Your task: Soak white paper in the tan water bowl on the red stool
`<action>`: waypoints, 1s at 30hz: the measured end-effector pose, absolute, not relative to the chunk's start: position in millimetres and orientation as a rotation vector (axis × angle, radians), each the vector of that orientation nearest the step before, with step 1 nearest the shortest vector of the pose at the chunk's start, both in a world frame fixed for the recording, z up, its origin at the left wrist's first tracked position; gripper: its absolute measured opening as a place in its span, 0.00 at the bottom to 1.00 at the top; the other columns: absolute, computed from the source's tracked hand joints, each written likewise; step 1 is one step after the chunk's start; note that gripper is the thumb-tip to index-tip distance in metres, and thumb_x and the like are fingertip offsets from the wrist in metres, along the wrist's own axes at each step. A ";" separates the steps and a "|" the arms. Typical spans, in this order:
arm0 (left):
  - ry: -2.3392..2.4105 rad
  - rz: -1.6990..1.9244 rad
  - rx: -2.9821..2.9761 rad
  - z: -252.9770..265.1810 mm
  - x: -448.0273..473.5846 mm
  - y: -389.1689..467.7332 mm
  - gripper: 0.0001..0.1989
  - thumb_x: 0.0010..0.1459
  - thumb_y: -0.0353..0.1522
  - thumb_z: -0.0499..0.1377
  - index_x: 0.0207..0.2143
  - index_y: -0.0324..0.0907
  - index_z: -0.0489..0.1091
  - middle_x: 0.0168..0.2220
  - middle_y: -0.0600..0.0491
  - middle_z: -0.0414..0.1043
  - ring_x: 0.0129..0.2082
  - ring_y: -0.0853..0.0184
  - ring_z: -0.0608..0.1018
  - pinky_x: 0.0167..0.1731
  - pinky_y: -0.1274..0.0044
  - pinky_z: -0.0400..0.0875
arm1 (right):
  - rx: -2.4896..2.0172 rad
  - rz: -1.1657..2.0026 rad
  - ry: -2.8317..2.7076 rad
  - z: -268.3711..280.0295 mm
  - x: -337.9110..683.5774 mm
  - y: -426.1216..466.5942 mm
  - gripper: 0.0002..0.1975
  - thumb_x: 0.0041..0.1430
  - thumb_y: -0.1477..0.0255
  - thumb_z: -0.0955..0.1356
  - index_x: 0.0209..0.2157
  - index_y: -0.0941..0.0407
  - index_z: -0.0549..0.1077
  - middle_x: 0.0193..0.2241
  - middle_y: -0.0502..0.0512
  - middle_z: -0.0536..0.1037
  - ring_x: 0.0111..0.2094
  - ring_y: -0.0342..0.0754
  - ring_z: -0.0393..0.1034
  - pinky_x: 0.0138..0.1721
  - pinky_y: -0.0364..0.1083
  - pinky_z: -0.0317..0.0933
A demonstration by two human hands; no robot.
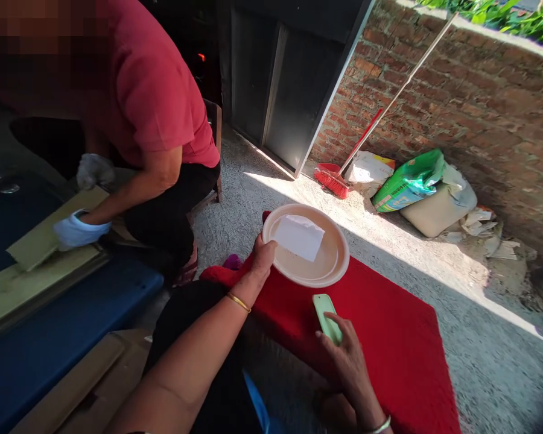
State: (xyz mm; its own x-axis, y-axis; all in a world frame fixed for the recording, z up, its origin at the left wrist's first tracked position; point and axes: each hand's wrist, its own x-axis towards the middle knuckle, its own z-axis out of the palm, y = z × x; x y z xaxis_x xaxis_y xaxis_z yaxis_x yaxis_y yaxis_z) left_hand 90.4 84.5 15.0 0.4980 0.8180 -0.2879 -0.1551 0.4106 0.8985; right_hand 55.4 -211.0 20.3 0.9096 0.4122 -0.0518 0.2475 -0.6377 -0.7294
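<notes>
A round, pale pink plastic basin (344, 265) is above the near end of the red-covered bench. My left hand (263, 256) is closed on its left rim, with a gold bangle on the wrist. Inside the basin lies a white, paper-like rectangle (300, 237). A light green phone (323, 307) is over the red cloth, just below the basin. Around its lower end are the fingers and thumb of my right hand (346, 352), the index finger across its face. Whether the phone rests on the cloth or is slightly lifted, I cannot tell.
To the left, a person in a red shirt (156, 90) handles a pale board (40, 241) with gloved hands over a blue table (95, 307). The red cloth (402, 337) covers a bench. A broom (335, 182) and sacks (409, 181) stand by the brick wall (493, 114).
</notes>
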 end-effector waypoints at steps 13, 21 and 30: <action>0.836 0.697 0.933 18.1 90.6 84.0 0.24 0.38 0.24 0.57 0.41 0.40 0.74 0.37 0.49 0.79 0.39 0.57 0.80 0.40 0.70 0.75 | -2.830 0.177 -0.311 28.9 107.5 -185.3 0.33 0.55 0.49 0.62 0.55 0.54 0.74 0.41 0.61 0.71 0.41 0.59 0.72 0.32 0.51 0.64; 0.872 0.700 0.939 19.3 91.6 83.3 0.20 0.38 0.24 0.57 0.38 0.40 0.74 0.35 0.49 0.78 0.36 0.58 0.79 0.39 0.70 0.74 | -2.428 0.254 -0.398 33.8 68.2 -233.6 0.31 0.48 0.44 0.68 0.46 0.51 0.79 0.40 0.58 0.76 0.41 0.57 0.74 0.42 0.52 0.68; 0.867 0.720 0.936 12.1 94.0 83.9 0.21 0.38 0.24 0.58 0.39 0.40 0.74 0.35 0.50 0.78 0.36 0.59 0.79 0.41 0.70 0.74 | -2.691 0.054 -0.182 15.7 89.9 -236.6 0.34 0.50 0.41 0.65 0.47 0.53 0.77 0.32 0.58 0.73 0.34 0.59 0.73 0.33 0.54 0.68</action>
